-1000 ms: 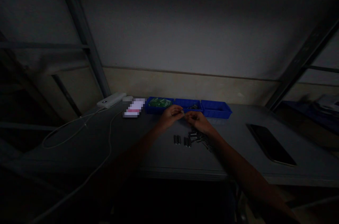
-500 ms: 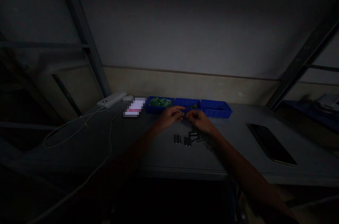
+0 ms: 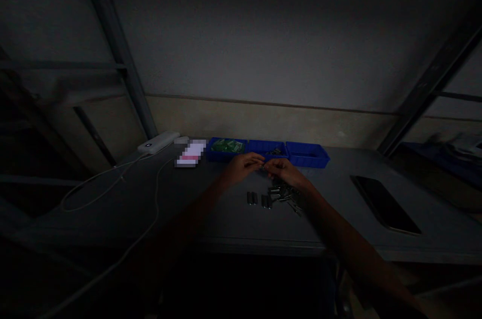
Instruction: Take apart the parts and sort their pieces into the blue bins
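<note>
My left hand (image 3: 240,168) and my right hand (image 3: 285,172) meet above the table, fingertips almost touching. Both are closed in a pinch around a small shiny metal piece (image 3: 262,167), mostly covered by the fingers; its exact kind is too small and dark to make out. Below my right hand lies a loose pile of small metal pieces (image 3: 276,191), partly hidden by the wrist. To the left of the pile, two short metal pieces (image 3: 252,198) sit side by side, with another similar pair (image 3: 266,202) close by.
Behind the hands stand three blue bins: the left bin (image 3: 211,155) with green packets (image 3: 228,145), the middle bin (image 3: 258,145) with some small dark parts, and the right bin (image 3: 308,161). A dark phone (image 3: 386,205) lies right; a white power bank (image 3: 158,142) and cable (image 3: 156,203) are left.
My fingertips have drawn closer together around the metal piece, which shows less than before. The left hand has tilted slightly; the pile and bins stay where they were.
</note>
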Tool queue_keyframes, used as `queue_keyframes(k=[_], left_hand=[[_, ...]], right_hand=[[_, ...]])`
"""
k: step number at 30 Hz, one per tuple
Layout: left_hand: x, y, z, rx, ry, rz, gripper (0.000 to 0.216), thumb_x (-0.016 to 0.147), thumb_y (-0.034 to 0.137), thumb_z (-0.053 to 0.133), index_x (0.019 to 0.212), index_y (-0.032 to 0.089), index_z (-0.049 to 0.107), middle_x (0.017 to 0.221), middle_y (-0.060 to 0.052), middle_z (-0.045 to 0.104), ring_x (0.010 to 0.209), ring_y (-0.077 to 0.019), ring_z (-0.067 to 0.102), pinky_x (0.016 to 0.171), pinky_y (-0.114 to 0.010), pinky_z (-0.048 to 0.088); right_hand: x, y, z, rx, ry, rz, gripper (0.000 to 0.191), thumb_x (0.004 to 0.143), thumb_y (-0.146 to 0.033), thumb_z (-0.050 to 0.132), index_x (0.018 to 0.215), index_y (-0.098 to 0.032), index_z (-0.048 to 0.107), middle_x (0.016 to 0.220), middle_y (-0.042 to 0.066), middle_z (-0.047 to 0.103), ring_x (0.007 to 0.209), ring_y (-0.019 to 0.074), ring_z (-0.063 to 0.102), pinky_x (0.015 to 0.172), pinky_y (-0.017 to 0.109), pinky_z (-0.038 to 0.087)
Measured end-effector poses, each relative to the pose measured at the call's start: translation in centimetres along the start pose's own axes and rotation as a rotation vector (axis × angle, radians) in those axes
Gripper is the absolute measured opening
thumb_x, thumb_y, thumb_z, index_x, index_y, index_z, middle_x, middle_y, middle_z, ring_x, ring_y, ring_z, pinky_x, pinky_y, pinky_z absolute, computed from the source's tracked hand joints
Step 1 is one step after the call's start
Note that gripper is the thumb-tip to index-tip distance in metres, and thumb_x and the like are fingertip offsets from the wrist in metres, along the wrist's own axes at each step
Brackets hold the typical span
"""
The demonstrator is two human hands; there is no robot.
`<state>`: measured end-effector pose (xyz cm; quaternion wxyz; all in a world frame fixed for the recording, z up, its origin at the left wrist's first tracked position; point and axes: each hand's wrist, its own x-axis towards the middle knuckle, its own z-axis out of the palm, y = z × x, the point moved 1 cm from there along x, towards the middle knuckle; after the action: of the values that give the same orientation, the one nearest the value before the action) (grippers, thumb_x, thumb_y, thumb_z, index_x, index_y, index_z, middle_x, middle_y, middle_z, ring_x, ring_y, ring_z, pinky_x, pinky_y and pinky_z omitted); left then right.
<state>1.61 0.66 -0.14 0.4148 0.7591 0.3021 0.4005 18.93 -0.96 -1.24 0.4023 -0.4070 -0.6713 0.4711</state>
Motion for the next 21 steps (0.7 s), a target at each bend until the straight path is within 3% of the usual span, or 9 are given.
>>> queue_keyframes(k=[7,10,14,17,21], left_hand=[[-0.1,-0.1,0.3,-0.035,0.071,0.047,0.028,0.069,0.014,0.064,0.096,0.014,0.057,0.098,-0.007,0.061,0.084,-0.0142,0.06,0.078,-0.03,0.047],[0.0,-0.2,0.3,-0.042,0.092,0.034,0.028,0.068,0.015,0.065,0.095,0.015,0.057,0.09,-0.005,0.061,0.084,-0.0139,0.059,0.076,-0.027,0.047],[0.2,-0.7,0.3,-0.057,0.099,-0.103,0.017,0.074,0.026,0.059,0.083,0.013,0.058,0.07,-0.001,0.06,0.062,-0.0111,0.058,0.061,-0.024,0.045],[0.2,-1.0,0.3,-0.08,0.105,-0.166,0.019,0.074,0.032,0.059,0.074,0.013,0.058,0.064,0.001,0.059,0.057,-0.0106,0.056,0.058,-0.023,0.044],[0.2,-0.9,0.5,-0.138,0.162,-0.113,0.019,0.071,0.031,0.061,0.077,0.013,0.057,0.069,0.0,0.059,0.065,-0.0111,0.056,0.063,-0.024,0.045]], right_hand=[[-0.2,0.0,0.3,0.077,-0.046,0.058,0.031,0.065,-0.045,0.063,0.064,-0.015,0.058,0.055,-0.002,0.054,0.047,0.0072,0.043,0.048,0.021,0.03],[-0.2,-0.3,0.4,0.071,-0.021,0.036,0.025,0.066,-0.04,0.061,0.063,-0.015,0.058,0.053,-0.002,0.054,0.047,0.0077,0.044,0.048,0.022,0.031],[0.0,-0.6,0.3,0.066,0.035,0.001,0.02,0.063,-0.036,0.06,0.066,-0.016,0.06,0.052,-0.002,0.054,0.048,0.0086,0.046,0.05,0.022,0.034],[0.1,-0.6,0.3,0.058,0.075,-0.005,0.023,0.064,-0.039,0.06,0.065,-0.016,0.058,0.051,-0.002,0.054,0.046,0.0084,0.045,0.049,0.022,0.034],[0.1,-0.6,0.5,0.04,0.104,-0.005,0.033,0.068,-0.047,0.059,0.059,-0.017,0.051,0.049,-0.003,0.051,0.044,0.0075,0.043,0.047,0.022,0.033]])
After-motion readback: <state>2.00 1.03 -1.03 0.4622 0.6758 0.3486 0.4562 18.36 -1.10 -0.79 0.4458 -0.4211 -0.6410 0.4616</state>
